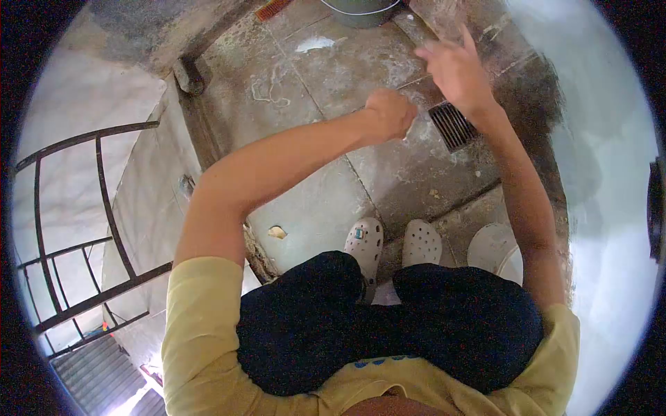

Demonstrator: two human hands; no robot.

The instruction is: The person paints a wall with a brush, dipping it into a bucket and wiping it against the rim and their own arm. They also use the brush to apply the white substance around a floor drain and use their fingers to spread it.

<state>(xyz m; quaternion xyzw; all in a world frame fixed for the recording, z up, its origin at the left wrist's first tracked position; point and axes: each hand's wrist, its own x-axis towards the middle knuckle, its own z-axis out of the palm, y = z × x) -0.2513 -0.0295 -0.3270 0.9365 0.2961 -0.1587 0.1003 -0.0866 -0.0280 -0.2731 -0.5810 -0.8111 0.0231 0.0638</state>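
My left hand is closed in a fist above the tiled floor. A small white bit shows at its lower edge, too small to name. To the right, my right hand is raised with its fingers apart, slightly blurred, and nothing shows in it. Below and between the two hands lies a dark slotted drain grate, its right side partly covered by my right wrist. Whitish marks streak the wet-looking floor around it.
A grey-green bucket with a wire handle stands at the top. A white patch and a reddish-brown object lie nearby. Pale clogs are on my feet, beside a white round container. A dark metal frame rises at left.
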